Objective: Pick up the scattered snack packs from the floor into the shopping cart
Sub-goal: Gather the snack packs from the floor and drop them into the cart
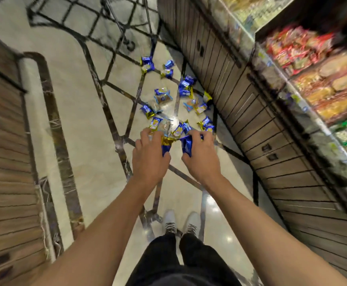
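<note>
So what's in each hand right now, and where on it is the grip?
Each hand holds a snack pack. The left hand closes around a blue and gold pack; the right hand grips a blue pack across its middle.

Blue-and-gold snack packs point(186, 90) on cream floor point(75, 96) with dark lattice lines.

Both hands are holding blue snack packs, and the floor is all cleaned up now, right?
Not quite. The left hand and right hand do each hold a blue pack, but the head view shows many snack packs lying on the floor.
</note>
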Demonstrator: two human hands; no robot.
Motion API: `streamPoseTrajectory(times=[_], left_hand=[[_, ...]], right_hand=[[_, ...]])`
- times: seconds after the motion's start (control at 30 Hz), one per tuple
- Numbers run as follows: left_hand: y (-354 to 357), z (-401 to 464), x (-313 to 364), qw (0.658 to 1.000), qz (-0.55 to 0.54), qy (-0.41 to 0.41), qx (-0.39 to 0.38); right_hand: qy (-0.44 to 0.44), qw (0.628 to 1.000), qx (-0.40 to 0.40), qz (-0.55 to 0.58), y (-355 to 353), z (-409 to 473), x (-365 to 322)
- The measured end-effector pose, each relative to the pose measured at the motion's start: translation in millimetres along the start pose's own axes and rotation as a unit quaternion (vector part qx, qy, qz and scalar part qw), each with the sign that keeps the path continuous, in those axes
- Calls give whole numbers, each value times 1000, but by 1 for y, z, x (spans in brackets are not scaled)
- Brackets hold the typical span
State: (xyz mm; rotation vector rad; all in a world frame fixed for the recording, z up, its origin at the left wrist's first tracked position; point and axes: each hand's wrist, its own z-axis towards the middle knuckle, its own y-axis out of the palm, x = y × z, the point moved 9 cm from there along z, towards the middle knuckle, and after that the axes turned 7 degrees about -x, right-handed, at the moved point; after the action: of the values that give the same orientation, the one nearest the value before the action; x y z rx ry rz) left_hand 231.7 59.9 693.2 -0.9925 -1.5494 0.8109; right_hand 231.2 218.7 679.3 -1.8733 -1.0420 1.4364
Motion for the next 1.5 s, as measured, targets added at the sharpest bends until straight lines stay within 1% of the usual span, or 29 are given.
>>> streamPoseTrajectory(times=[0.17,0.23,0.43,0.57,0.7,0.8,0.93,1.17,1.37,1.5], left_hand=[[-30,-19,-19,997,-47,-55,34],[-44,-23,-30,995,-59,-68,49],[-94,-29,-70,987,-84,-98,99],[-124,-27,-120,980,-107,-109,125],[-151,-28,-178,972,-130,-147,132],[-172,-26,-220,968,-132,-152,148],[-208,-11,-279,961,-127,-175,172],[-250,52,-360,954,-121,-204,184],[-290,153,-417,952,-117,-212,187],[-329,229,-445,947,-124,-218,199]], right_hand=[[-46,999,-12,22,-2,-7,-38],[-76,997,-14,18,-3,-7,-60],[-110,994,-30,3,7,-2,-126],[-116,992,-44,2,30,11,-179],[-127,990,-44,30,63,21,-244],[-149,987,-43,37,87,29,-288],[-163,984,-61,23,120,53,-345],[-192,979,-75,7,154,131,-420],[-210,972,-102,31,176,240,-488],[-229,966,-120,14,178,318,-540]])
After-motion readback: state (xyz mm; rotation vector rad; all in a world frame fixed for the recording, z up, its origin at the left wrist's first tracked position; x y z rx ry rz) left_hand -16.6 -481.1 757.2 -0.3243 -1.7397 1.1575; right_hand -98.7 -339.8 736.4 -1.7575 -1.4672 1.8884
